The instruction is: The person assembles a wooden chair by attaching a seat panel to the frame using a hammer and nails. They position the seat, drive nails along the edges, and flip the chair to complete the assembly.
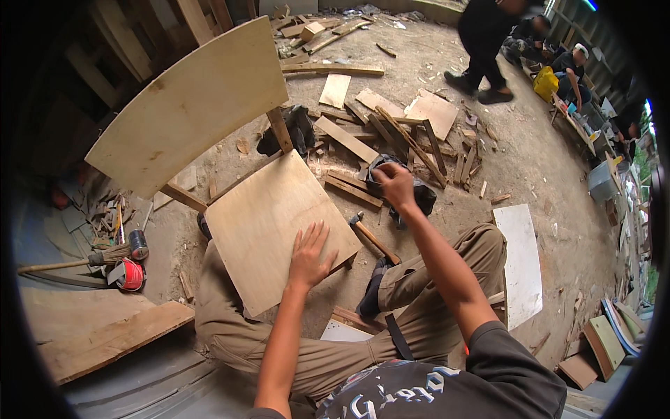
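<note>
A wooden chair stands between my knees, with a square plywood seat (262,220) and a wide plywood backrest (199,105) on wooden posts. My left hand (311,257) lies flat on the seat's near right part, fingers stretched out. Raised over a black plastic bag (423,199), my right hand (395,186) has its fingers curled together in a pinch. Whatever it may hold is too small to make out. On the ground beside the seat, near my foot, lies a hammer (375,239) with a wooden handle.
Wood scraps (391,140) lie piled beyond the chair. To the left are a broom (105,257), a can (139,244) and a red round thing (130,274). A white board (520,265) stands by my right knee. A person (481,49) stands at far right; others sit beyond.
</note>
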Available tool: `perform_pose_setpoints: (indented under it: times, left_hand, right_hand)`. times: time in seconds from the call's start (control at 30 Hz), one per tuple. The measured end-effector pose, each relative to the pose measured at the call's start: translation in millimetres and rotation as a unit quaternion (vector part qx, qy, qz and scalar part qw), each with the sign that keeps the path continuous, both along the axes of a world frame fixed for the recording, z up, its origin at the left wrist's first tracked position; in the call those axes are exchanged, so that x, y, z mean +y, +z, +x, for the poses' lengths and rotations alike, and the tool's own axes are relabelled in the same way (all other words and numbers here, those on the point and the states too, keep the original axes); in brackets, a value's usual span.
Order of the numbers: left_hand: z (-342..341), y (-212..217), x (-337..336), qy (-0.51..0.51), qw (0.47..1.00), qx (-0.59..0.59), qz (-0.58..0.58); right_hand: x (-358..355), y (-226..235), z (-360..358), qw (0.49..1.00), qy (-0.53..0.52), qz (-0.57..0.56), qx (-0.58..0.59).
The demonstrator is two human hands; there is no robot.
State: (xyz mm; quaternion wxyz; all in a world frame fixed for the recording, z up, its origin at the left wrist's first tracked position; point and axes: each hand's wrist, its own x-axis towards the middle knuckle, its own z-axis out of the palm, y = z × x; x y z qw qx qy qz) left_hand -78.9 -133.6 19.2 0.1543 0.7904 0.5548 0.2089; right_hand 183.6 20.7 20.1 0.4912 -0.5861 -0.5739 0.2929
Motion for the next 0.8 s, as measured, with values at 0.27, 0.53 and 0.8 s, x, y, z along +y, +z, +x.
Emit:
perform_pose_setpoints:
  times: [0.27,0.53,0.8]
  left_hand:
    - [-57,5,-56,-0.009,0.999,-0.046,-0.002]
    - [-49,-4,-80,0.171,0.980,-0.076,0.063]
    - [-66,-1,-82,0.218,0.911,-0.350,-0.011]
  right_hand:
    - [-133,41,-120,0.965,0.253,-0.051,0.047]
    - [-166,4,-136,0.968,0.246,-0.018,0.054]
    - [-171,15,-138,0.947,0.320,0.006,-0.025]
